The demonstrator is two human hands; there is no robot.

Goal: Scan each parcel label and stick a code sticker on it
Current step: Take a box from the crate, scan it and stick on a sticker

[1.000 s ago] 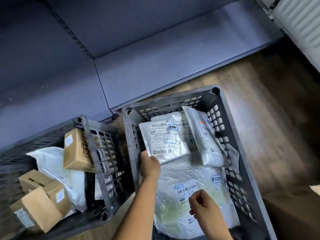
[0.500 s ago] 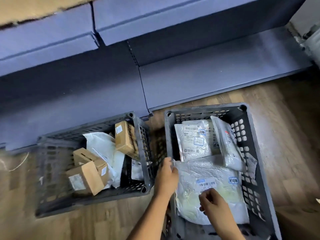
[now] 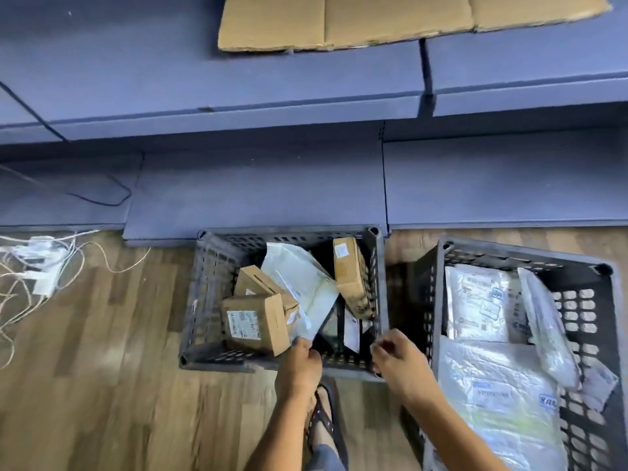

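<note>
Over the near rim of a dark grey perforated plastic crate (image 3: 285, 232), head view, the left hand (image 3: 299, 365) is shown pinching the near corner of a white plastic mailer bag (image 3: 299, 280), which is propped on brown cardboard boxes (image 3: 255, 321) inside. The right hand (image 3: 399, 362) is held at the crate's near right corner, fingers curled, thumb against forefinger; whether anything is gripped cannot be told through blur. Silver-white labelled parcels (image 3: 482, 300), bearing small blue-printed stickers (image 3: 498, 294), are seen in a second grey crate (image 3: 605, 338) alongside.
</note>
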